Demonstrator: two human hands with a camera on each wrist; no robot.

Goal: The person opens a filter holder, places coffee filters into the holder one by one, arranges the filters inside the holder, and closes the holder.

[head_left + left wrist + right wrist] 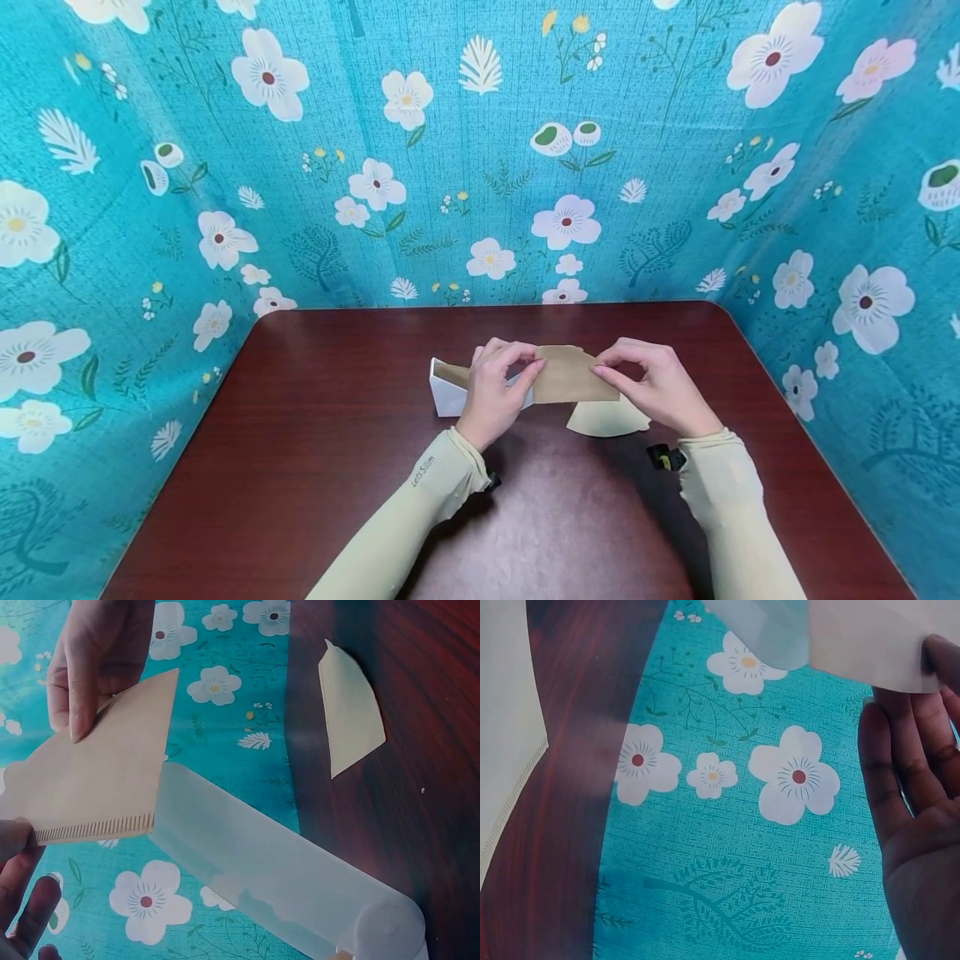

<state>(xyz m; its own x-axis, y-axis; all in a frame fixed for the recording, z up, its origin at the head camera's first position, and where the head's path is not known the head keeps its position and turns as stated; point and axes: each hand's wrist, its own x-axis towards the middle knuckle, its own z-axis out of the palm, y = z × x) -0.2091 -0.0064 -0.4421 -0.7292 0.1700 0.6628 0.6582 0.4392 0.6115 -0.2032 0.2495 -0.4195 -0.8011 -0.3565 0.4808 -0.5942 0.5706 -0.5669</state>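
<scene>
Dark lettering that appeared to read "Lets Slim" (422, 472) ran along the left sleeve (397, 525) of a person who held a tan paper filter (572, 377) taut above a dark red-brown table (300, 467). The left hand (495, 390) pinched one side of the paper between thumb and fingers; the right hand (654, 385) gripped the opposite side the same way. A ribbed, crimped seam lined one edge of the sheet, seen from the left wrist.

A second, paler filter (606, 420) lay on the tabletop, partly beneath the raised one in the head view and near the right hand. To the left stood a white box (448, 398) with something tan inside, its far side blocked from the head camera by the left hand. A translucent lid (277, 862) stretched from the box's rounded white end toward the held paper. A black device (664, 457) sat at the right cuff, and a blue floral cloth (450, 250) hung behind.
</scene>
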